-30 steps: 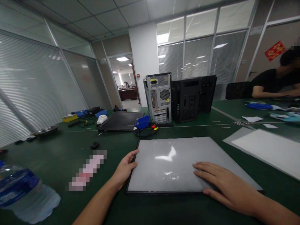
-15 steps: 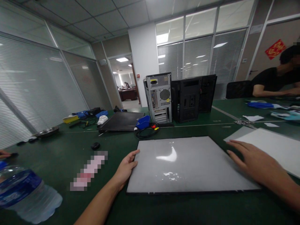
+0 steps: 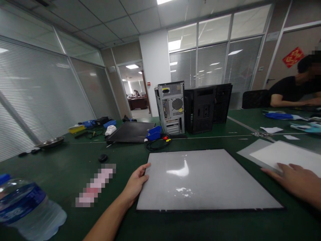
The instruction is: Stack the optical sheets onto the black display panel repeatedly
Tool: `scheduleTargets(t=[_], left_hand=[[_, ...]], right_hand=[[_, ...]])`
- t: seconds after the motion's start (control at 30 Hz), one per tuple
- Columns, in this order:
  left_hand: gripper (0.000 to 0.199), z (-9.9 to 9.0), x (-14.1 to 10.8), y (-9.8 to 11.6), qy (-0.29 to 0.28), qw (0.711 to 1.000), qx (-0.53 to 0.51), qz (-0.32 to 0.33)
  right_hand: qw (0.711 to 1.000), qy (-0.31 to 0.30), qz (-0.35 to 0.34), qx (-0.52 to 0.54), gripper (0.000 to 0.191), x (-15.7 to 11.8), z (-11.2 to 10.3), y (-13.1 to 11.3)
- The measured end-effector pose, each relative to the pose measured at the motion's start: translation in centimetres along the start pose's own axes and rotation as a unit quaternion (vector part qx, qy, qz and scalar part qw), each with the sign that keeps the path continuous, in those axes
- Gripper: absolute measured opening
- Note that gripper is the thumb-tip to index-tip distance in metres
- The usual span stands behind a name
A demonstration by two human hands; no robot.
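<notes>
A flat grey-white panel with a thin black frame point(image 3: 210, 180) lies on the green table in front of me, glossy with light reflections. My left hand point(image 3: 136, 184) holds its left edge, thumb and forefinger at the rim and the other fingers partly hidden. To the right of the panel, my right hand point(image 3: 293, 179) is open, with fingers stretched over the near edge of a white sheet point(image 3: 288, 152). Whether it touches the sheet I cannot tell. A greyish translucent sheet point(image 3: 253, 147) sticks out from under the white one.
Behind the panel stand a silver computer case point(image 3: 172, 107) and a black case point(image 3: 200, 110). A dark flat screen point(image 3: 132, 131) and a blue object with cable point(image 3: 153, 133) lie nearby. A water bottle point(image 3: 25, 207) is at near left. Another person point(image 3: 288, 90) sits at far right.
My right hand has moved right, away from the panel's right edge to the white sheets. My left hand stays at the panel's left edge. The view has tilted up slightly.
</notes>
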State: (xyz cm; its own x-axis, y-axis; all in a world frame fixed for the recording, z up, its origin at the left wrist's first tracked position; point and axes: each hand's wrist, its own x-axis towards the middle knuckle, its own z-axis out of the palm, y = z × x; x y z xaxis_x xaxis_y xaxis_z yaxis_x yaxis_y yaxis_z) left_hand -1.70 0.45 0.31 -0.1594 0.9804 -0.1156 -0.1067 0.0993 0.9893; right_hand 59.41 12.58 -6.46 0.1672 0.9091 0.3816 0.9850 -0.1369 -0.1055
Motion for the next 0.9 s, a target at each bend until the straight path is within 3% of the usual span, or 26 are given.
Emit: scheduleTargets(t=[0.07,0.13,0.2,0.3,0.43,0.57,0.73,0.9], left_hand=[[0.055,0.1,0.0,0.0,0.000,1.000,0.001,0.003],[0.055,0.1,0.0,0.1,0.001,1.000,0.004,0.005],[0.054,0.2,0.0,0.1,0.002,1.000,0.011,0.002],[0.052,0.2,-0.1,0.1,-0.004,1.000,0.020,-0.017],[0.053,0.2,-0.2,0.2,-0.003,0.999,0.023,-0.037],[0.054,0.3,-0.1,0.2,-0.001,0.999,0.033,-0.042],[0.052,0.2,0.0,0.1,0.011,0.998,0.037,-0.041],[0.046,0.2,0.0,0.1,0.015,0.998,0.006,-0.056]], right_hand=[[0.997,-0.080,0.000,0.025,0.071,-0.3,-1.8,-1.4],[0.993,-0.118,0.007,0.024,0.061,-0.9,-4.0,-3.2],[0.995,-0.094,0.012,-0.007,0.054,-1.8,-6.2,-5.3],[0.998,0.007,-0.049,-0.045,0.051,-3.5,-8.8,-9.0],[0.989,0.029,-0.138,-0.039,0.050,-4.4,-9.6,-12.1],[0.979,0.035,-0.189,-0.063,0.056,-3.0,-7.0,-10.1],[0.996,-0.072,-0.041,-0.037,0.063,-1.5,-4.1,-5.5],[0.995,-0.094,-0.009,-0.019,0.054,-1.3,-5.1,-5.2]])
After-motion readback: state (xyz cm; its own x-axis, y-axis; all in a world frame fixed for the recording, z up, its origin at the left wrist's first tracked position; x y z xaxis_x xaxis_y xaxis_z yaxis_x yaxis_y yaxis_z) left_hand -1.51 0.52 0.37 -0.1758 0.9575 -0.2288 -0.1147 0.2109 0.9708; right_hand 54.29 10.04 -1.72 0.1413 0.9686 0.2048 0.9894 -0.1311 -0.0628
